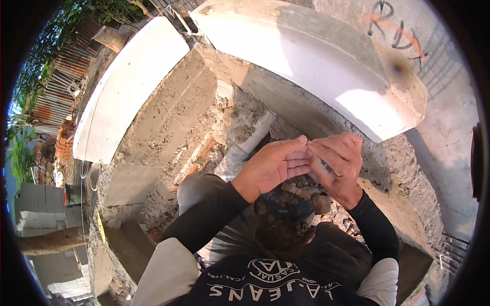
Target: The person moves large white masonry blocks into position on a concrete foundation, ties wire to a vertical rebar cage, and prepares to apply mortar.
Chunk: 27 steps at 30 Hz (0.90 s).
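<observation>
Both hands meet in front of my chest, above the rubble in a pit. My left hand (278,166) comes in from the left, its thumb and finger pressed together at the tip. Facing it, my right hand (341,164) has its fingers bent and pinched toward the same spot. The fingertips of the two hands touch or nearly touch. Anything between them is too small to make out. Black sleeves (206,219) cover my forearms. Below the hands lie broken bricks and stones (347,219), partly hidden by my knees.
White-faced concrete beams (130,97) edge the pit on the left and far side, meeting at a corner with exposed rebar (184,23). A pale pipe (250,140) slants through the rubble. Rebar ends (454,252) stick out at lower right. Grey blocks (43,209) are stacked at far left.
</observation>
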Motion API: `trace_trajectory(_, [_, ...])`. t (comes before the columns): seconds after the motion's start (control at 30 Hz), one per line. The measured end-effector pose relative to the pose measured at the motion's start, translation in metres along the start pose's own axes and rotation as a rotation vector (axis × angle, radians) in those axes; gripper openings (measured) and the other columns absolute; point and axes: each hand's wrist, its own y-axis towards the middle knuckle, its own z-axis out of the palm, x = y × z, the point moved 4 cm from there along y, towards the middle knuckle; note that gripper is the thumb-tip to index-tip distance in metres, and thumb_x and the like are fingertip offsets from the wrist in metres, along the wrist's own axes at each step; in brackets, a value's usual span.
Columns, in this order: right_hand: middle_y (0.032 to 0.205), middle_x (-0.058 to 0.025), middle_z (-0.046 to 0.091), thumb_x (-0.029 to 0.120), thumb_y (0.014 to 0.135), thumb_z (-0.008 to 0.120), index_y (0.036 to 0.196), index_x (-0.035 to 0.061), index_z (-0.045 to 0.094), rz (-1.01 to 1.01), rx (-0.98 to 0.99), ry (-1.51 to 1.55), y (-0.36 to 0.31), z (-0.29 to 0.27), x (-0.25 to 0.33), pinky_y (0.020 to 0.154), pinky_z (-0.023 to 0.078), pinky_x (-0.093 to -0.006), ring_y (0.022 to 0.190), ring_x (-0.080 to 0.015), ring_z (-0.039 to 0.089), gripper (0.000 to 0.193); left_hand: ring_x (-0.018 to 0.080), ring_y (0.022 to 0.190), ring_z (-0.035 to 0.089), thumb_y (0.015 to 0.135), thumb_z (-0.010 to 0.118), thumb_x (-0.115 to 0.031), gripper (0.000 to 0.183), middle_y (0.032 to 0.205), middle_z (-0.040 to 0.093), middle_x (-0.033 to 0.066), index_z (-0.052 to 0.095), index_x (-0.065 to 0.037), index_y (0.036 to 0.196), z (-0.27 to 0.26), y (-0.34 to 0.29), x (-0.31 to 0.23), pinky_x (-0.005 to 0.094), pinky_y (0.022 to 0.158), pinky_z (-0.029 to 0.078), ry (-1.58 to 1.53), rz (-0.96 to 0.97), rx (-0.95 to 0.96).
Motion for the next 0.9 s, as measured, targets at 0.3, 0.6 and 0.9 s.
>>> trace_trajectory(0.3, [0.119, 0.0000, 0.071, 0.010, 0.068, 0.086, 0.099, 0.0154, 0.078, -0.177, 0.039, -0.117, -0.011, 0.006, 0.013, 0.091, 0.044, -0.0460, 0.099, -0.0230, 0.067, 0.033, 0.0186, 0.109, 0.070, 0.103, 0.067, -0.023, 0.027, 0.119, 0.072, 0.0088, 0.067, -0.005, 0.123, -0.013, 0.004, -0.008, 0.0353, 0.095, 0.056, -0.043, 0.108, -0.029])
trace_trajectory(0.6, [0.134, -0.0135, 0.061, 0.008, 0.098, 0.065, 0.107, 0.0064, 0.063, 0.289, 0.275, 0.750, -0.028, 0.035, -0.002, 0.096, 0.052, -0.0356, 0.103, -0.0222, 0.067, 0.009, 0.0113, 0.078, 0.068, 0.100, 0.068, -0.016, 0.020, 0.093, 0.073, 0.0049, 0.074, 0.000, 0.111, -0.012, -0.005, -0.026, 0.0276, 0.071, 0.056, 0.559, 0.109, -0.185])
trace_trajectory(0.9, [0.095, 0.0004, 0.057, 0.025, 0.112, 0.051, 0.113, 0.0098, 0.054, 0.720, 0.433, 1.144, -0.045, 0.044, 0.002, 0.079, 0.048, -0.0287, 0.085, -0.0086, 0.053, 0.015, 0.0104, 0.073, 0.068, 0.093, 0.070, -0.014, 0.023, 0.085, 0.073, 0.0083, 0.073, 0.005, 0.104, -0.005, -0.011, -0.033, 0.0253, 0.067, 0.053, 0.898, 0.345, -0.204])
